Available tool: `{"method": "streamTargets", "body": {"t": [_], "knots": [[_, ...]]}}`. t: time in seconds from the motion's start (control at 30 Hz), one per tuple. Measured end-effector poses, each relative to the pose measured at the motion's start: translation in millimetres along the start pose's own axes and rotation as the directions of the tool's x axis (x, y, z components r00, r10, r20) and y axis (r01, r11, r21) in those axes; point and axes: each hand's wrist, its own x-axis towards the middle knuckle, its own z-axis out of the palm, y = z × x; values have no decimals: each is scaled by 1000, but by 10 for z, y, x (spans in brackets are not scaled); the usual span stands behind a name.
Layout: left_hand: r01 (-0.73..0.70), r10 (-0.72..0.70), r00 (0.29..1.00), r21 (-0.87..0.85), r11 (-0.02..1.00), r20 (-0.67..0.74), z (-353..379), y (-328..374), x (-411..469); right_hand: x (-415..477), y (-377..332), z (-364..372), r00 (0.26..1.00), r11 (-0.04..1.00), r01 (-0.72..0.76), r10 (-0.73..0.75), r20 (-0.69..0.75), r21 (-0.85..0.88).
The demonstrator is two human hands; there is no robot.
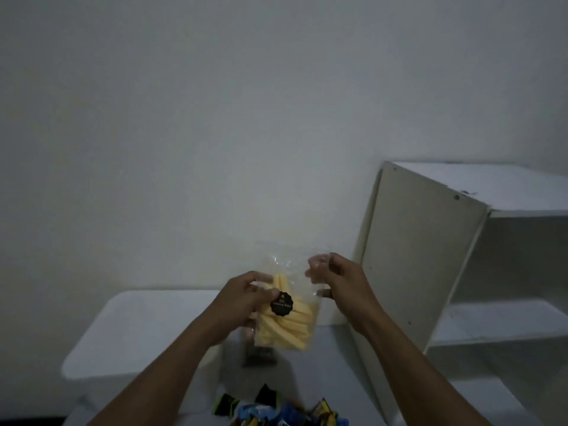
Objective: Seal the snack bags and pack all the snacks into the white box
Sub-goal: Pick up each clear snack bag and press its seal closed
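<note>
Wrapped snacks (276, 410) lowest; both hands' fingers (319, 265) pinched on clear snack bag (287, 321).

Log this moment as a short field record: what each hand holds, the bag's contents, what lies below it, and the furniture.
held item: clear snack bag of yellow sticks, with a black round label
left hand: grips the bag's left side
right hand: pinches the bag's top right corner
bag top: crumpled, seal state unclear
below: small wrapped snacks in a pile
right: white shelf unit
</note>
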Motion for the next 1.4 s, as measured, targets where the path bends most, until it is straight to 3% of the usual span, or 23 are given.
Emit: {"method": "streamTargets", "body": {"t": [0.2,0.4,0.53,0.87,1.1,1.3,1.4], "knots": [[-176,165,966,-40,983,-200,-212,602,-202,12,-604,161,992,996,94,-92,81,-14],[-259,250,936,0,966,-249,-368,1017,-276,16,-1101,234,977,984,180,-178,117,-12],[-318,281,925,-116,941,-256,-368,1240,-332,-10,-1297,228,971,977,210,-203,127,-47],[-367,339,922,-146,919,-186,-335,1455,-419,-86,-1473,130,965,965,238,-222,142,-108],[-477,473,837,56,877,-276,-277,1419,-342,-133,-1496,125,951,937,279,-239,196,-211],[-428,413,896,-73,901,-161,-220,1419,-402,-102,-1490,79,933,876,358,-316,175,-323],[-445,435,876,-2,895,-209,-220,1409,-373,-107,-1490,87,928,868,367,-320,189,-333]]}}
